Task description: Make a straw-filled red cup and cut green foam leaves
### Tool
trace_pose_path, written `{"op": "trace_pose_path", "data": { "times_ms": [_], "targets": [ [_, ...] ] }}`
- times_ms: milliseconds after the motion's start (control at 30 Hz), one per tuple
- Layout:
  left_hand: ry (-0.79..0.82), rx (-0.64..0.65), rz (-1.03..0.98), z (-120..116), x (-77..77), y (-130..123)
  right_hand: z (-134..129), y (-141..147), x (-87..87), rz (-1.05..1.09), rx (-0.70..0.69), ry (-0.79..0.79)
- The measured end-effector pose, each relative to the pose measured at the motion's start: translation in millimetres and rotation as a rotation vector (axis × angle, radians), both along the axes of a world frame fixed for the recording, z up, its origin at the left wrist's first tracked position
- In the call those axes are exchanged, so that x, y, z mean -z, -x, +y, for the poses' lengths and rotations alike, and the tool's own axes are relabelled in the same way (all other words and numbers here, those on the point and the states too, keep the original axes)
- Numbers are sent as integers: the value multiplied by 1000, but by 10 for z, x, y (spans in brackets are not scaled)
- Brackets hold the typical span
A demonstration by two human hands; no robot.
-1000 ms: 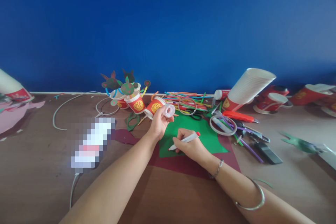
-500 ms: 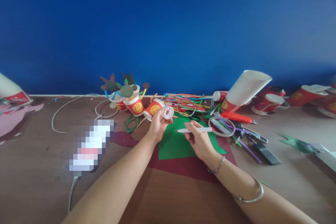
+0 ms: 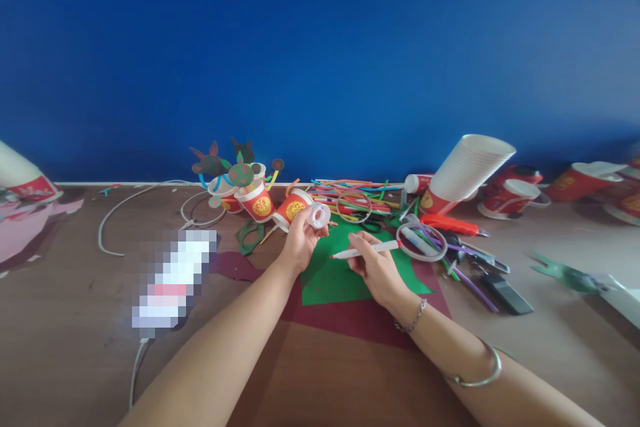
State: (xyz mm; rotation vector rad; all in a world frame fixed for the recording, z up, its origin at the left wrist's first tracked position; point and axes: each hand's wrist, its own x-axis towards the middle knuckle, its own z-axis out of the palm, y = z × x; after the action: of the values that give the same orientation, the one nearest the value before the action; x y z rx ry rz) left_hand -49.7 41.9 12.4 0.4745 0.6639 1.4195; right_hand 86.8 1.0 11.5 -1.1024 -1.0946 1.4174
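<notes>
My left hand (image 3: 301,243) is closed on a small whitish roll of tape (image 3: 319,215), its hole turned towards me. To the right, my right hand (image 3: 373,265) grips a white marker (image 3: 365,251) with red ends. The marker's tip points left and stays a little above the green paper sheet (image 3: 330,280). That sheet lies on a larger dark red sheet (image 3: 345,320). Just behind my left hand, a red and white paper cup (image 3: 291,208) lies tilted.
Behind lie colourful pipe cleaners (image 3: 350,188) and paper cups with animal cutouts (image 3: 243,175). A tall cup stack (image 3: 465,173) leans at the right, near an orange cutter (image 3: 450,224) and a clear tape ring (image 3: 423,243). Left is a blurred phone (image 3: 175,280) with a cable.
My right hand has shifted slightly left with the marker, whose tip is a little lower over the green sheet. The left hand and tape roll have barely moved.
</notes>
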Motion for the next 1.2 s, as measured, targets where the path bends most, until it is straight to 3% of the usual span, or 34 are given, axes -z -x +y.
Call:
{"op": "trace_pose_path", "data": {
  "times_ms": [267,400,800,1200],
  "targets": [
    [-19,-17,40,-2,-17,-7,-79,41,-7,-333,-215,-98],
    [-14,-23,49,-1,-16,-7,-85,56,43,-436,-213,-136],
    [-7,-32,42,-3,-37,-12,-105,61,25,-484,-243,-192],
    [-9,-30,45,-6,-33,-12,-97,54,35,-453,-233,-147]
  ]
}}
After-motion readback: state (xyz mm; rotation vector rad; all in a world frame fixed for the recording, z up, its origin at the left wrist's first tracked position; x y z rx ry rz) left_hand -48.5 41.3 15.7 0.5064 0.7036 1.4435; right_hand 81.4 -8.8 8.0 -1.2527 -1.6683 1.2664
